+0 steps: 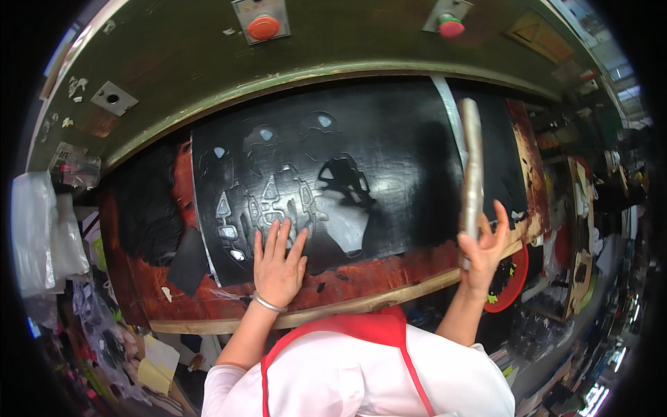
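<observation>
Press housing (208, 83), olive green and curved by the lens, fills the top of the frame, with two red push buttons (263, 27) on grey plates along its upper edge; below it lies the worn red cutting board (389, 274), scarred and flaking at its lower rim; on the board rests the black sheet material (389, 160), spread across the centre. Judging from the sheet, the left half is already punched with a cluster of cut-out shapes (267, 201), while the right half looks uncut, so roughly half seems left to do. Left hand (278, 267) lies flat, fingers spread open, pressing the sheet at lower centre; right hand (483, 247) at centre right grips the lower end of a long pale upright tool (472, 167), fingers partly splayed round it. Whether that tool is a cutting die or a handle is hard to tell; clutter at both edges is blurred, and the board's left end sits in shadow.
</observation>
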`<state>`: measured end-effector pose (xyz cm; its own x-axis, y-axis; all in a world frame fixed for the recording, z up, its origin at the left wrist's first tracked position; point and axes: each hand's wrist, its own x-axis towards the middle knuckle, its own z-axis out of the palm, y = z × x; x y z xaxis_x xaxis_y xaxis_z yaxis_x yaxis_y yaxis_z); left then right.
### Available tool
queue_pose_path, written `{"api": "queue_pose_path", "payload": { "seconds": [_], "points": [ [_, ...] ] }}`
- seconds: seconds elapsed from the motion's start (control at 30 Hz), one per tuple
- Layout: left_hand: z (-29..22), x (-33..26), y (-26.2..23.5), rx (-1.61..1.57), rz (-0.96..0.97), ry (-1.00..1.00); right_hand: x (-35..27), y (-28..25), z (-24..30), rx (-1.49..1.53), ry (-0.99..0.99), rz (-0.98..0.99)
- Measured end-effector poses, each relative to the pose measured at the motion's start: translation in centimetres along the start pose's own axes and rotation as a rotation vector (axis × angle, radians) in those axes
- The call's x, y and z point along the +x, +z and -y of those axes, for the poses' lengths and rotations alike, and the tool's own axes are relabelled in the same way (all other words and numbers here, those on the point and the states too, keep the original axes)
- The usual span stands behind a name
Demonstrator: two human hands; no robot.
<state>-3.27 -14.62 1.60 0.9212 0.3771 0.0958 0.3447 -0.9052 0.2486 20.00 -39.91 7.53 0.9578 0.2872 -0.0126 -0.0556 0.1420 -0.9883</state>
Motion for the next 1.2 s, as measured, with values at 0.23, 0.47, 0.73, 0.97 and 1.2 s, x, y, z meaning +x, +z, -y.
{"api": "queue_pose_path", "payload": {
  "seconds": [0.23, 0.47, 0.73, 0.97, 1.2],
  "points": [
    [-0.1, -0.1, 0.7, 0.056, -0.017, 0.029, -3.0, -10.8, -1.5, 1.467, 0.246, -0.319],
    [0.0, 0.4, 0.6, 0.085, -0.037, 0.064, -3.5, -11.7, -2.5, 1.515, 0.172, -0.366],
    [0.1, 0.1, 0.9, 0.071, -0.098, 0.052, -3.6, -2.7, -2.8, 0.301, -0.029, -0.028],
    [0.4, 0.5, 1.0, 0.064, -0.074, 0.019, 0.8, 5.5, -5.7, -0.888, -0.367, 0.078],
    [-1.1, 3.5, -2.6, -0.057, -0.065, -0.022, 1.5, 5.4, -8.2, -0.981, -0.468, 0.001]
  ]
}}
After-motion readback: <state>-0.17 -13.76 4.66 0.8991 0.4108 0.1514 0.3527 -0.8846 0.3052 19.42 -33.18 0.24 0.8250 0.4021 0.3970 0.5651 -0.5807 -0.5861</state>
